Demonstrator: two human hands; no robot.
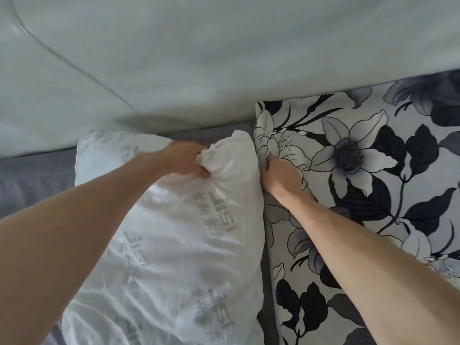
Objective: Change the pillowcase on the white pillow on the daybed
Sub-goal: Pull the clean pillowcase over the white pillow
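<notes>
The white pillow [174, 245], printed with grey lettering, lies on the daybed in the lower middle of the head view. My left hand [184, 159] grips a bunched fold of its far right corner. Right beside it lies a flat pillowcase [348, 183] with black and grey flowers on white. My right hand [278, 176] rests on the left edge of that floral pillowcase, its fingers curled at the edge where it meets the pillow. Whether they pinch the fabric is hidden by the hand itself.
The pale grey-green padded backrest [199, 58] of the daybed fills the top of the view. A grey sheet [29, 180] covers the seat at left and shows in the narrow gap between pillow and pillowcase.
</notes>
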